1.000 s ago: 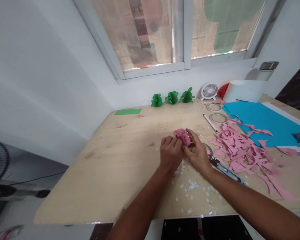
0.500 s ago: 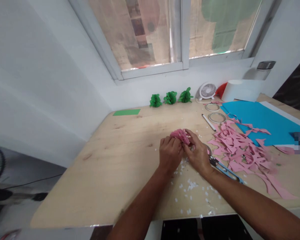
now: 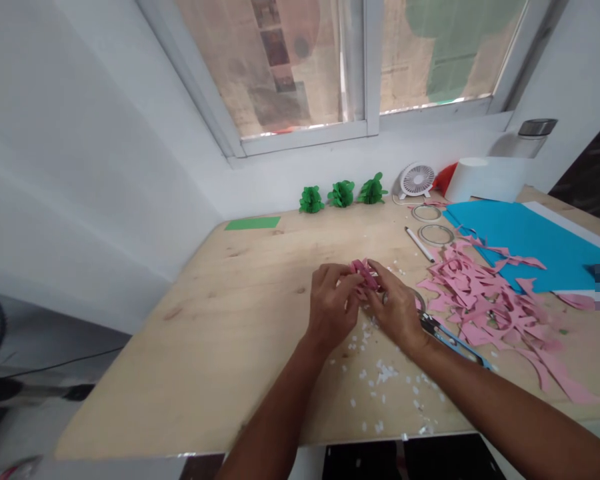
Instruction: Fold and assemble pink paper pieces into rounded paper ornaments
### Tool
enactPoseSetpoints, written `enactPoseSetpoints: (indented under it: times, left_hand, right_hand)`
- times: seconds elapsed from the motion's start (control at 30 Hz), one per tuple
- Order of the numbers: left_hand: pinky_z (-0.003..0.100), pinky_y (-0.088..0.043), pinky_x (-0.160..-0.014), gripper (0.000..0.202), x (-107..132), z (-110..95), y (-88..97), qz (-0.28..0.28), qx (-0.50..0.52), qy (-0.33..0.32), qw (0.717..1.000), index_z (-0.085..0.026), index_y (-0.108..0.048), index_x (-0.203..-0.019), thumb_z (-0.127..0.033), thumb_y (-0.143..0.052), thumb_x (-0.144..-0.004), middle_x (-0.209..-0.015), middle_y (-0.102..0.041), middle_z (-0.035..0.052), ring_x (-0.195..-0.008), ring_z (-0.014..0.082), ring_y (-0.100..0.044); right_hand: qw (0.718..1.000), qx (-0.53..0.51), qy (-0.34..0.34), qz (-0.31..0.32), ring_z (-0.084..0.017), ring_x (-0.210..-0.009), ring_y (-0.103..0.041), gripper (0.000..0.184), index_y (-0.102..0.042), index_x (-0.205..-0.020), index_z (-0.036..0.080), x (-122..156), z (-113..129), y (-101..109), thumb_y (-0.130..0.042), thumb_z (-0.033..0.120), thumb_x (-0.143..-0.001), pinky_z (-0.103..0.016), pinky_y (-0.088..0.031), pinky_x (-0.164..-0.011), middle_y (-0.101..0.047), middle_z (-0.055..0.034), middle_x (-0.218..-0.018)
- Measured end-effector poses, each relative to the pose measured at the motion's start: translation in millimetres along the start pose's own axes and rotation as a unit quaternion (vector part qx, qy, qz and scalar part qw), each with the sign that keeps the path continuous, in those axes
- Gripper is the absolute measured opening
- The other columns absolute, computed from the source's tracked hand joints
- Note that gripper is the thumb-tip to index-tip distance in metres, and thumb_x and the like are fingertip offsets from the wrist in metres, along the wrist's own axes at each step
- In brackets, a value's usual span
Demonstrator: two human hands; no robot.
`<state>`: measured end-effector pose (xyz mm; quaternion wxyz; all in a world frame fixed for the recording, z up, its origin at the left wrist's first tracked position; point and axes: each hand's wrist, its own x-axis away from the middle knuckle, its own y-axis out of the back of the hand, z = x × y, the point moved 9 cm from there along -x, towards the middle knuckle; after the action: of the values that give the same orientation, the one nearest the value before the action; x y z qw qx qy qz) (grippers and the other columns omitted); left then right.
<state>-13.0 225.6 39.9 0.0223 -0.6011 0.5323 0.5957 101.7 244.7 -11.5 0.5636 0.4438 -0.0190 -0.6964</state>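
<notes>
Both my hands meet over the middle of the wooden table (image 3: 205, 360) around a small pink folded paper piece (image 3: 363, 272). My left hand (image 3: 331, 305) curls over its left side, fingers pinched on the paper. From the right, my right hand (image 3: 397, 309) grips the same piece with closed fingers. Most of the pink paper is hidden between the fingers. Small white paper bits (image 3: 380, 373) lie scattered on the table just below my hands.
Blue-handled scissors (image 3: 450, 339) lie right of my right hand beside a heap of pink paper scraps (image 3: 485, 303). Blue sheets (image 3: 530, 243), tape rings (image 3: 434, 234), a pen (image 3: 419, 244), a small white fan (image 3: 417, 180), three green paper flowers (image 3: 342, 194) and a green sheet (image 3: 253, 223) sit farther back.
My left hand has lifted and shifted slightly left, its fingers now arched over the pink paper, which shows less than before. My right hand has stayed almost in place.
</notes>
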Motion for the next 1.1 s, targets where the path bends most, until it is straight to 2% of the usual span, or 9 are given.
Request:
enactPoseSetpoints:
  times: [0.2, 0.4, 0.63, 0.93, 1.1]
  left_hand:
    - [0.037, -0.037, -0.083, 0.020, -1.1, -3.6, -7.1, 0.035, -0.048, -0.035, 0.998, -0.023, -0.064, -0.087, -0.012, -0.050, -0.079, -0.091, -0.059, 0.0068, -0.092, 0.0214, -0.048]
    - [0.039, -0.035, -0.083, 0.011, -2.2, -7.8, -7.8, 0.023, -0.124, -0.047, 0.991, -0.022, -0.063, -0.082, -0.018, -0.053, -0.081, -0.089, -0.060, 0.0065, -0.094, 0.0233, -0.047]
    - [0.041, -0.034, -0.084, 0.008, 0.2, -8.9, -8.4, -0.005, -0.153, -0.029, 0.988, -0.020, -0.061, -0.076, -0.018, -0.054, -0.080, -0.087, -0.062, 0.0075, -0.097, 0.0243, -0.049]
    - [0.042, -0.034, -0.087, 0.007, 2.6, -10.2, -3.7, -0.046, -0.128, -0.027, 0.990, -0.020, -0.060, -0.077, -0.015, -0.056, -0.079, -0.092, -0.065, 0.0062, -0.103, 0.0250, -0.052]
    - [0.043, -0.035, -0.092, 0.008, 3.4, -3.0, -6.2, -0.030, -0.078, -0.018, 0.996, -0.021, -0.059, -0.082, -0.014, -0.056, -0.079, -0.100, -0.066, 0.0055, -0.109, 0.0247, -0.051]
  right_hand:
    - [0.999, 0.025, 0.024, 0.001, -0.024, -0.090, -0.063, 0.045, -0.046, -0.131, 0.021, 0.1, 12.2, 2.6, -0.048, 0.027, -0.087, -0.038, -0.051, -0.081, -0.066, -0.0115, -0.109]
    - [1.000, 0.010, 0.023, -0.005, -0.024, -0.088, -0.064, 0.045, -0.047, -0.130, 0.020, 0.7, 10.4, 2.3, -0.048, 0.023, -0.086, -0.037, -0.052, -0.078, -0.066, -0.0112, -0.108]
    - [1.000, 0.011, 0.008, -0.013, -0.024, -0.089, -0.064, 0.043, -0.049, -0.128, 0.020, 0.6, 8.4, 3.9, -0.047, 0.021, -0.085, -0.039, -0.051, -0.081, -0.067, -0.0110, -0.106]
    - [1.000, -0.005, 0.001, -0.017, -0.024, -0.092, -0.064, 0.042, -0.051, -0.125, 0.020, -0.5, 8.8, 6.2, -0.046, 0.018, -0.084, -0.038, -0.051, -0.083, -0.066, -0.0103, -0.110]
    - [1.000, -0.008, 0.003, -0.013, -0.023, -0.094, -0.064, 0.043, -0.050, -0.126, 0.021, -0.3, 8.7, 6.6, -0.047, 0.017, -0.084, -0.038, -0.051, -0.085, -0.066, -0.0096, -0.110]
